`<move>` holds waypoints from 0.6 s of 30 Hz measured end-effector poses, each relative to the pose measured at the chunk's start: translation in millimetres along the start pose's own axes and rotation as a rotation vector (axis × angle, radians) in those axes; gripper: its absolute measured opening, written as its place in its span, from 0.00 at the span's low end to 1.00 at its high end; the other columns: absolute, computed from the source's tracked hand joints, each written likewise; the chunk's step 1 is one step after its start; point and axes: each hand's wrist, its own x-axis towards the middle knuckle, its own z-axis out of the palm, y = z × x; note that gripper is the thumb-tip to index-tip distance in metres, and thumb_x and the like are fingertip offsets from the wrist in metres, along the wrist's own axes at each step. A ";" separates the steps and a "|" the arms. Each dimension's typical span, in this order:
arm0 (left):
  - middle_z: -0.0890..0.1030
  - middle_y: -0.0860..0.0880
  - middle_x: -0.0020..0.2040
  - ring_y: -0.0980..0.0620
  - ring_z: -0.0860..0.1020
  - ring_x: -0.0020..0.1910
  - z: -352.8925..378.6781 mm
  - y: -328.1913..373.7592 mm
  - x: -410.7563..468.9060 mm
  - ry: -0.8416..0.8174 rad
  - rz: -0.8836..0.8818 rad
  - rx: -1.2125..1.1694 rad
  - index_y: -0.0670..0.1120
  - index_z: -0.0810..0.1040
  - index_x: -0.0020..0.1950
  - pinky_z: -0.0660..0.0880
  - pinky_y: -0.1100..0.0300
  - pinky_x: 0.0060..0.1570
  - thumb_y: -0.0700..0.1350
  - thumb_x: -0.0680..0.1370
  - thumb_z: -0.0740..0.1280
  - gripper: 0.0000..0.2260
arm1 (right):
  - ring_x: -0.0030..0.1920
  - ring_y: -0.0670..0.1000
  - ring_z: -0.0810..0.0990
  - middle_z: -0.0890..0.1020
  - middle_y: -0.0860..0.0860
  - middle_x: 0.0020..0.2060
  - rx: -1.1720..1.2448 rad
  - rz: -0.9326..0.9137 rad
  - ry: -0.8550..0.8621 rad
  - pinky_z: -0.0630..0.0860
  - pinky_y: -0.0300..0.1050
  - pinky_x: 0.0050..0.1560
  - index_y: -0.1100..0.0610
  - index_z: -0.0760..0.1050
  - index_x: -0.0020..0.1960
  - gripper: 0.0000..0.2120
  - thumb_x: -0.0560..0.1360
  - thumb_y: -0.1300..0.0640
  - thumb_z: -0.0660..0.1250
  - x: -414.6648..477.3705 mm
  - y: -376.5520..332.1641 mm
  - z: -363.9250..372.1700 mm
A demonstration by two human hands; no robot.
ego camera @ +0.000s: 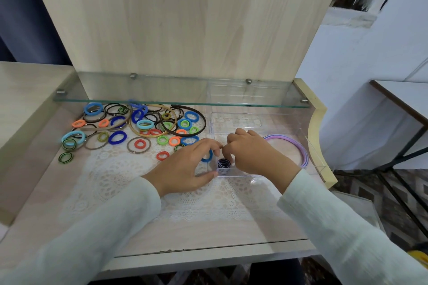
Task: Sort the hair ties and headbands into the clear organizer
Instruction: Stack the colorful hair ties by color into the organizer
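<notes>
Head view: both arms come in from the bottom in pale sleeves [104,227], and the hands meet at the front-left corner of the organizer [245,120].

The left hand [192,164] is arched, palm down, just outside the organizer. Its thumb is stretched out low against the near corner and its fingers curve over the top. A blue tie [209,157] shows in the gap under those fingers, but I can't tell whether the hand grips it or merely covers it.

The right hand [257,152] reaches in over the organizer with its knuckles up. Its fingers curl down onto the striped ties [224,165], which are stacked inside that corner. The fingertips are right at the top of the stack, and it's unclear whether they pinch or just touch.

The purple headbands [298,146] lie curved in the organizer's right part, well apart from the stack.

To the left, the unsorted pile [145,124] is spread on the lace mat [129,176] under the glass shelf [162,90]. A brown headband [204,120] loops around its right edge.
</notes>
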 end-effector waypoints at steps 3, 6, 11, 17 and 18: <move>0.71 0.60 0.66 0.59 0.72 0.65 1.4 -1.2 0.0 0.003 -0.018 -0.016 0.56 0.67 0.58 0.74 0.54 0.60 0.51 0.76 0.71 0.16 | 0.56 0.55 0.70 0.76 0.52 0.55 0.036 0.001 -0.013 0.67 0.47 0.54 0.53 0.78 0.57 0.15 0.77 0.60 0.57 -0.5 -1.1 0.3; 0.71 0.61 0.68 0.59 0.72 0.65 1.6 -2.4 -0.2 -0.004 -0.028 -0.036 0.57 0.67 0.59 0.74 0.53 0.60 0.52 0.76 0.71 0.17 | 0.56 0.55 0.70 0.76 0.52 0.55 0.037 -0.005 -0.013 0.67 0.47 0.54 0.52 0.78 0.58 0.15 0.77 0.61 0.57 -1.3 -2.8 0.0; 0.69 0.61 0.70 0.60 0.70 0.67 1.4 0.7 -1.3 -0.005 -0.036 -0.014 0.57 0.66 0.60 0.72 0.56 0.63 0.52 0.76 0.71 0.17 | 0.55 0.55 0.69 0.76 0.52 0.54 0.075 0.015 -0.004 0.66 0.47 0.53 0.51 0.78 0.57 0.15 0.76 0.61 0.57 -2.1 -1.2 -0.9; 0.64 0.61 0.74 0.62 0.61 0.73 3.0 -0.9 -15.1 0.086 -0.062 0.159 0.57 0.66 0.70 0.54 0.62 0.73 0.53 0.76 0.65 0.23 | 0.55 0.53 0.69 0.76 0.49 0.53 0.153 0.090 0.038 0.64 0.45 0.53 0.48 0.79 0.54 0.14 0.75 0.61 0.58 -3.1 -0.1 0.1; 0.65 0.60 0.74 0.62 0.60 0.74 3.0 -2.5 -17.4 0.109 -0.088 0.188 0.56 0.66 0.71 0.54 0.60 0.73 0.52 0.76 0.63 0.23 | 0.56 0.53 0.70 0.76 0.49 0.53 0.170 0.121 0.051 0.64 0.45 0.54 0.49 0.78 0.54 0.14 0.75 0.61 0.59 -2.6 -0.4 0.4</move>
